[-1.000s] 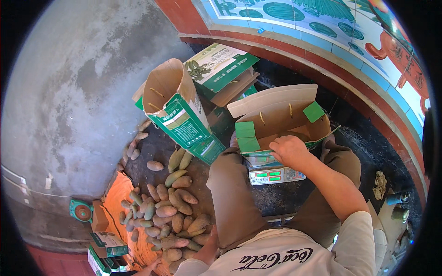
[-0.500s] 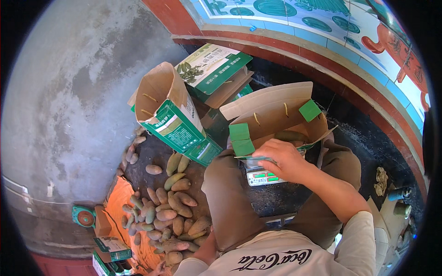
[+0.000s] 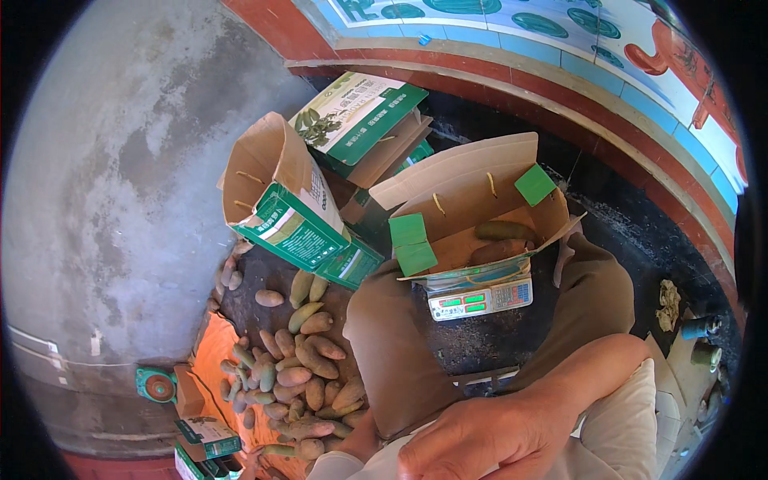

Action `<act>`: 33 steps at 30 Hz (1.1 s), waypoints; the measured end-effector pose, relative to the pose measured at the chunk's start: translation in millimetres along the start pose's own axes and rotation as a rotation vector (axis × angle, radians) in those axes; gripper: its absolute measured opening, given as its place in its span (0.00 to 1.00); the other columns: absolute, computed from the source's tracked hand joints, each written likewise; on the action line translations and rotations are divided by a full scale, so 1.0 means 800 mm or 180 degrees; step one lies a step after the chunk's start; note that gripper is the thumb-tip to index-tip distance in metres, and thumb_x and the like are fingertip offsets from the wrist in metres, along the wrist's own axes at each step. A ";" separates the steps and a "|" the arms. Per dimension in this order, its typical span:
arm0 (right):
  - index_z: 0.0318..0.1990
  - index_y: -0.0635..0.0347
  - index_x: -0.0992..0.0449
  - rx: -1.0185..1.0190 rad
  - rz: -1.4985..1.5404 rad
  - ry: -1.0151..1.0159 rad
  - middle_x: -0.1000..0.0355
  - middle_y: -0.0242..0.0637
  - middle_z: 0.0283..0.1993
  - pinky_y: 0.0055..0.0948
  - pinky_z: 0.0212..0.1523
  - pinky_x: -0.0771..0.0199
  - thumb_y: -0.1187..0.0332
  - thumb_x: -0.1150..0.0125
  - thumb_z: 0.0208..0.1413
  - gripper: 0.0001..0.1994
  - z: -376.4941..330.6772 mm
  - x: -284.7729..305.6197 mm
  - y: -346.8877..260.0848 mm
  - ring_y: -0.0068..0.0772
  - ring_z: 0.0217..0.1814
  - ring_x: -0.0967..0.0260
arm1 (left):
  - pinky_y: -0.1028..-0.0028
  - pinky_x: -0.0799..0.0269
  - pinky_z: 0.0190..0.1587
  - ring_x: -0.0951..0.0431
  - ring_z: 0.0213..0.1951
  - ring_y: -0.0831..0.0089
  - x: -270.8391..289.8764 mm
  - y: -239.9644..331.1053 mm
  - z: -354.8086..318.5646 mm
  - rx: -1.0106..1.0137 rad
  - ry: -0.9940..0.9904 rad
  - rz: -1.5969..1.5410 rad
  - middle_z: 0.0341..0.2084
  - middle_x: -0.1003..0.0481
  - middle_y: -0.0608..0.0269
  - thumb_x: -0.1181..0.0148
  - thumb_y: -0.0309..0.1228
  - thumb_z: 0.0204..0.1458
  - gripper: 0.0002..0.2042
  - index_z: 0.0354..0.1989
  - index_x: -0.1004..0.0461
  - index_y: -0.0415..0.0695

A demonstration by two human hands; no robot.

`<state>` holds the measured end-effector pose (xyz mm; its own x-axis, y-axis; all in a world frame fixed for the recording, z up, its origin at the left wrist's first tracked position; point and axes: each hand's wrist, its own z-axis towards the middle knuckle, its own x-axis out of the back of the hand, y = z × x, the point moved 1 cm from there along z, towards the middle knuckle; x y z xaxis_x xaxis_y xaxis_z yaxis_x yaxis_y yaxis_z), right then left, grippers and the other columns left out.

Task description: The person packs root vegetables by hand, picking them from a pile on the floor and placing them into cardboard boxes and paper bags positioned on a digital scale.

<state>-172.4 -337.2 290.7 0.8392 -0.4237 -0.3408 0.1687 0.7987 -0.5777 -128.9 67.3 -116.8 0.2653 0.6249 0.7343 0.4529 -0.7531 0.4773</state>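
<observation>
An open brown cardboard box (image 3: 464,192) with green flaps sits on a small scale (image 3: 480,300) with a green display, just beyond my knees. Two long sweet potatoes (image 3: 502,240) lie inside it. A pile of sweet potatoes (image 3: 308,368) lies on the ground at my lower left, partly on an orange sheet (image 3: 210,360). My right hand (image 3: 480,436) is low and close to my body, over my thigh, fingers loosely apart with nothing in it. My left hand (image 3: 362,438) shows only as a sliver by the pile, behind my knee.
An empty green-and-white carton (image 3: 280,200) stands tilted left of the scale, with flattened cartons (image 3: 360,120) behind it. A teal tape dispenser (image 3: 156,386) and small boxes (image 3: 204,436) sit at lower left. A painted ledge (image 3: 608,104) runs along the back; a rag (image 3: 668,304) lies right.
My right hand has pulled back out of the box on the scale and down to my thigh. The sweet potatoes it reached over now lie uncovered in the box.
</observation>
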 end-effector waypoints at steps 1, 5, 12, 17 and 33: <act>0.49 0.65 0.28 0.0172 0.0083 0.0224 0.30 0.41 0.42 0.28 0.38 0.30 0.68 0.44 0.58 0.13 0.003 -0.003 -0.001 0.35 0.39 0.30 | 0.69 0.26 0.35 0.23 0.35 0.59 0.003 0.000 0.000 0.0015 0.0015 -0.0035 0.36 0.25 0.50 0.40 0.33 0.51 0.25 0.54 0.42 0.39; 0.45 0.65 0.27 0.0240 0.0184 0.0287 0.31 0.39 0.40 0.27 0.35 0.32 0.69 0.44 0.58 0.11 -0.002 0.003 -0.008 0.31 0.38 0.31 | 0.69 0.26 0.35 0.23 0.35 0.59 0.015 0.006 0.003 0.0048 0.0062 -0.0173 0.35 0.25 0.50 0.40 0.33 0.51 0.25 0.54 0.42 0.39; 0.41 0.66 0.28 0.0172 0.0203 0.0214 0.31 0.38 0.38 0.27 0.36 0.31 0.69 0.45 0.59 0.09 -0.012 0.004 -0.019 0.31 0.38 0.31 | 0.70 0.26 0.34 0.23 0.34 0.60 0.037 0.033 0.004 0.0072 0.0175 -0.0477 0.35 0.25 0.51 0.40 0.33 0.52 0.25 0.54 0.42 0.39; 0.39 0.66 0.28 0.0836 -0.0061 0.0321 0.31 0.39 0.37 0.29 0.36 0.31 0.69 0.45 0.59 0.08 -0.014 0.002 -0.013 0.34 0.37 0.31 | 0.71 0.26 0.33 0.23 0.33 0.61 0.063 0.075 -0.010 0.0081 0.0282 -0.0704 0.35 0.25 0.52 0.40 0.33 0.52 0.25 0.54 0.42 0.39; 0.48 0.64 0.30 0.0473 0.0017 0.0026 0.31 0.40 0.40 0.30 0.37 0.31 0.66 0.45 0.57 0.14 -0.032 -0.010 -0.018 0.35 0.38 0.31 | 0.72 0.28 0.36 0.24 0.35 0.64 0.206 0.328 -0.101 -0.1684 0.0087 -0.3054 0.42 0.29 0.55 0.43 0.35 0.55 0.20 0.51 0.39 0.40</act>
<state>-194.8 -356.4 283.1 0.8362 -0.4222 -0.3500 0.2392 0.8551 -0.4599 -35.2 -43.5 168.4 -0.0242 0.9986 -0.0462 0.0365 0.0471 0.9982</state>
